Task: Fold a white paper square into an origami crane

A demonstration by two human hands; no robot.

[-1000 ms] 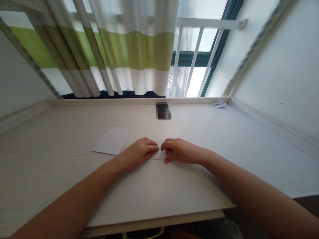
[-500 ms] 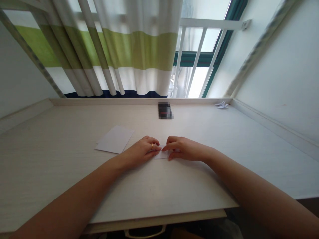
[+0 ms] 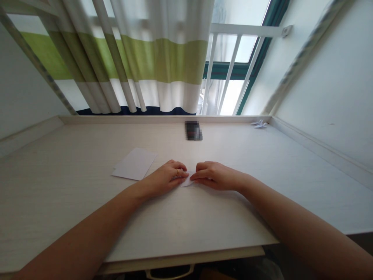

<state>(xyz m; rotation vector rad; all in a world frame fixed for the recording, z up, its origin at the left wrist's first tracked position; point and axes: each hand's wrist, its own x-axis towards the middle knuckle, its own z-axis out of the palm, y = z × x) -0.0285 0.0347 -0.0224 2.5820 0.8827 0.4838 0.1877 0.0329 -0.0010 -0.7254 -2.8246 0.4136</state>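
Observation:
A small folded piece of white paper (image 3: 187, 181) lies on the pale wooden desk (image 3: 204, 217), mostly hidden under my fingers. My left hand (image 3: 166, 179), with a ring on one finger, presses on its left part with curled fingers. My right hand (image 3: 212, 175) pinches and presses its right part, fingers bent together. The two hands nearly touch at the fingertips.
A white sheet of paper (image 3: 134, 163) lies just left of my left hand. A small dark blurred object (image 3: 193, 130) sits near the back edge. A small folded white paper figure (image 3: 259, 123) rests in the far right corner. Striped curtains (image 3: 140, 58) and a window stand behind.
My right hand's fingers have shifted slightly over the small paper, and less of it shows. The view has drifted a little. The left hand has barely moved.

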